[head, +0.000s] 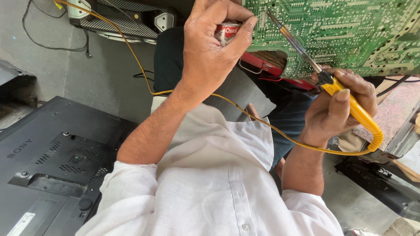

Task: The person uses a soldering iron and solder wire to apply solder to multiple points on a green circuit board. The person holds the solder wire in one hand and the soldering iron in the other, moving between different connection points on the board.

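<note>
soldering iron (332, 85) gripped in right hand (337, 111), tip at green circuit board (350, 30); left hand (210, 48) fingers pinch a small red-and-white spool (226, 32); soldering underway, steady tip contact needed.

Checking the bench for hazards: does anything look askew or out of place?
The soldering iron's yellow cord trails loosely across the left hand's forearm and the white shirt, right under the work.

Grey floor (109, 78) carries a black television (48, 161), face down
</note>
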`<action>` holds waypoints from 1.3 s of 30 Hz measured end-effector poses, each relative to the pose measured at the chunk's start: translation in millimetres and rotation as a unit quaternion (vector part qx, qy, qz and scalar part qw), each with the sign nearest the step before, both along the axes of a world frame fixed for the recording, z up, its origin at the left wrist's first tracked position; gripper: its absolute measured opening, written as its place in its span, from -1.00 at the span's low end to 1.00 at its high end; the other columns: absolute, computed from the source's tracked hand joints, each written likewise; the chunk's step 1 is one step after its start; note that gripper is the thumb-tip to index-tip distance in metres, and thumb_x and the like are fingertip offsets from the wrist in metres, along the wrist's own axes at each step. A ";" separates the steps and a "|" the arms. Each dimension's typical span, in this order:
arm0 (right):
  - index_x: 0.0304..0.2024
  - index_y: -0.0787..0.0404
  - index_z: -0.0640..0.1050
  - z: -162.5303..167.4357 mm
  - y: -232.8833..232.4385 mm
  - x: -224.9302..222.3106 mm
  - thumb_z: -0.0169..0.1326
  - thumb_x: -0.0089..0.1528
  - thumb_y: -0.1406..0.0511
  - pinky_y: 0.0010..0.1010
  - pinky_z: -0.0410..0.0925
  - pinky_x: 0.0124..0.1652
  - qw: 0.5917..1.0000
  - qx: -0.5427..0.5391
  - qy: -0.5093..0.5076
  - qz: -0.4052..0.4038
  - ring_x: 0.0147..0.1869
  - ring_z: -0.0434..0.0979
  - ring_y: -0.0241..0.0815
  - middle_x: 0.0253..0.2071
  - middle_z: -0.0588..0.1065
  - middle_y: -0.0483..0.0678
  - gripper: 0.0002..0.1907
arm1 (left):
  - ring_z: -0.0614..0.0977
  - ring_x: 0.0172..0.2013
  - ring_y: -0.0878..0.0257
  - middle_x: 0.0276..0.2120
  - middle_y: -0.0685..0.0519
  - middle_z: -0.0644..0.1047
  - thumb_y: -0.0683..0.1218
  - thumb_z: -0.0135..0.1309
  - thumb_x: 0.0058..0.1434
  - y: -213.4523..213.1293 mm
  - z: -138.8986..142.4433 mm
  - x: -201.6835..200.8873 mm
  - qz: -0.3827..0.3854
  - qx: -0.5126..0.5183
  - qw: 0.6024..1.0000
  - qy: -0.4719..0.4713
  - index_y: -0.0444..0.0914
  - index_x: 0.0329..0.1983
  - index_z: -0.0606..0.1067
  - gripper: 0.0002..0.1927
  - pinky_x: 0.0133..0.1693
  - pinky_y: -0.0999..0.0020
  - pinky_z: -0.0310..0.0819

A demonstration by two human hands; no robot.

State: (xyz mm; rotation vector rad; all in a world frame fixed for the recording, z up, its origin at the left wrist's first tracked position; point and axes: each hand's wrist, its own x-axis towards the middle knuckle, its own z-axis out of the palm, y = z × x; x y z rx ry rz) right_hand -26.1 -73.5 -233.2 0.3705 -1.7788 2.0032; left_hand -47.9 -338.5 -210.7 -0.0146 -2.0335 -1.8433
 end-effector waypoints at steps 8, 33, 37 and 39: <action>-0.04 0.49 0.46 3.5 1.1 -2.1 0.19 0.40 0.23 -0.23 0.57 -0.12 0.999 0.027 0.011 0.023 -0.22 0.61 0.06 -0.22 0.54 0.30 -0.62 | 0.55 -0.15 0.30 -0.20 0.08 0.56 -0.25 0.26 0.36 -1.3 0.5 0.5 -0.003 -0.014 1.000 0.015 -0.30 -0.17 0.60 -0.95 -0.15 0.42 0.50; -0.01 0.47 0.43 -11.8 5.5 0.4 0.18 0.41 0.27 -0.08 0.62 -0.12 1.000 -0.014 -0.003 0.004 -0.13 0.64 0.11 -0.09 0.51 0.25 -0.66 | 0.53 -0.15 0.30 -0.23 0.07 0.53 -0.26 0.26 0.35 -3.4 -3.2 1.1 0.002 -0.008 1.000 0.019 -0.30 -0.18 0.60 -0.95 -0.15 0.43 0.48; 0.02 0.45 0.41 -13.9 8.8 1.4 0.17 0.42 0.28 -0.07 0.63 -0.12 0.999 -0.041 -0.013 -0.004 -0.11 0.63 0.07 -0.06 0.50 0.25 -0.66 | 0.57 -0.20 0.33 -0.18 0.08 0.54 -0.26 0.24 0.37 -3.6 -3.4 2.3 0.001 0.016 1.000 0.008 -0.31 -0.17 0.58 -0.96 -0.18 0.46 0.50; 0.02 0.46 0.41 -14.3 8.8 1.8 0.17 0.42 0.28 -0.09 0.63 -0.14 1.000 -0.024 -0.004 -0.007 -0.12 0.63 0.07 -0.05 0.50 0.24 -0.66 | 0.57 -0.19 0.34 -0.20 0.07 0.54 -0.26 0.24 0.37 -3.7 -3.8 2.8 0.002 0.014 1.000 0.012 -0.31 -0.16 0.58 -0.95 -0.18 0.46 0.50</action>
